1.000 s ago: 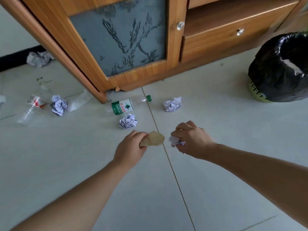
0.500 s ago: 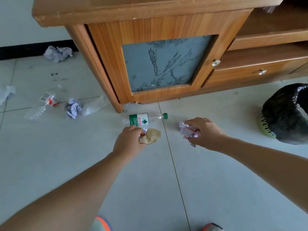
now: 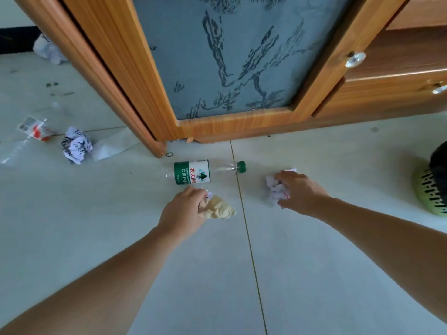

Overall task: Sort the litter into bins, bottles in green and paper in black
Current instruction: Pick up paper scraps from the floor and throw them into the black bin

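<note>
Biggest thing ahead of us is the wooden cabinet (image 3: 242,68), its base running along the far edge of the floor (image 3: 121,250), w/ its corner post coming down just left of centre. At the right edge sits the black-bagged bin (image 3: 435,180), only partly in view (no separate green bin shows in this frame). The clear bottle (image 3: 193,174) lies on its side just in front of the cabinet corner, long axis left-right, green cap pointing right; it's just beyond our left hand (image 3: 183,211), nearly touching the knuckles, so that hand is nearer. But the left hand is closed on a tan paper wad (image 3: 219,209), w/ a bit of white paper showing too. Our right hand (image 3: 297,192), right of the tile seam, is curled over a white crumpled paper (image 3: 278,189), fingers clutching it. More litter sits toward the left edge: a crushed clear bottle (image 3: 29,134), a printed paper ball (image 3: 76,146), another wad (image 3: 48,50) by the wall. We judge both hands full, so paper goes binward first; floor between us and the bin is open.
</note>
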